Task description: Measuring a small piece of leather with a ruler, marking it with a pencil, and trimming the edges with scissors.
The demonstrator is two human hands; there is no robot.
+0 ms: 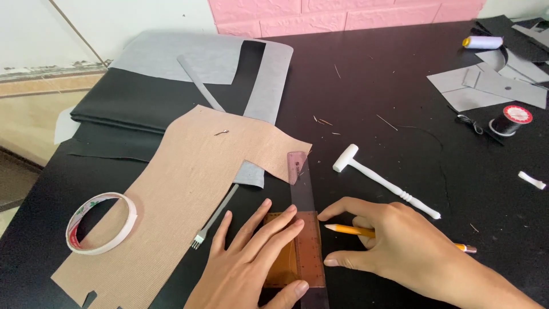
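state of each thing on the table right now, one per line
left hand: flat, pressing ruler
right hand: gripping pencil
pencil: tip at ruler edge
ruler: flat over brown piece
tape roll: lying flat
white mallet: lying, untouched
black thread spool: upright

The left hand [251, 263] enters from the lower edge of the head view, palm down and flat. Its four fingers [280, 226] are extended and slightly spread, pointing up and to the right, and the thumb lies low at the bottom edge, angled to the right. The right hand [394, 246] enters from the lower right corner, with the forearm running off the frame edge. Its back faces the camera. The index finger is extended to the left, the thumb is extended to the left below it, and the remaining fingers are curled inward in a pinching writing grip. The two hands lie just beside each other, fingertips nearly meeting.
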